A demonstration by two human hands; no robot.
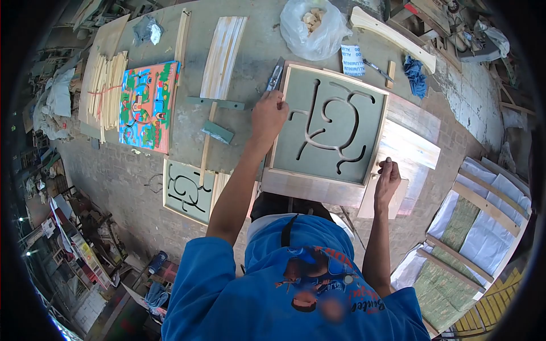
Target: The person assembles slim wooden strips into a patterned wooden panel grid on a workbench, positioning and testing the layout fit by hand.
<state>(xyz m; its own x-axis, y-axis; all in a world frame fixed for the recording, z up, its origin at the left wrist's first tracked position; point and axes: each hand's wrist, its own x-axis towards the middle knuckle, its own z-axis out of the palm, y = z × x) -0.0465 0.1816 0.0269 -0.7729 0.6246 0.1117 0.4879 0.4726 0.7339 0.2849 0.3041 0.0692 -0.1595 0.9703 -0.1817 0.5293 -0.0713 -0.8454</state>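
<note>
A grey-green board with curved grooves (341, 136), edged by a pale wooden frame, lies on the work table in front of me. My left hand (269, 116) is closed at the frame's left edge, fingers curled in. Just beyond its knuckles lies a slim dark-and-silver tool (276, 77). My right hand (388, 175) is closed in a pinch beside the frame's lower right edge, over pale thin boards (406, 145). What either hand holds is hidden by the fingers.
A plastic bag of wood pieces (314, 31) and a curved wooden piece (392, 37) are at the back. Left lie a colourful printed board (149, 108), wood strips (108, 94) and pale slats (224, 57). A second grooved board (187, 190) sits lower left.
</note>
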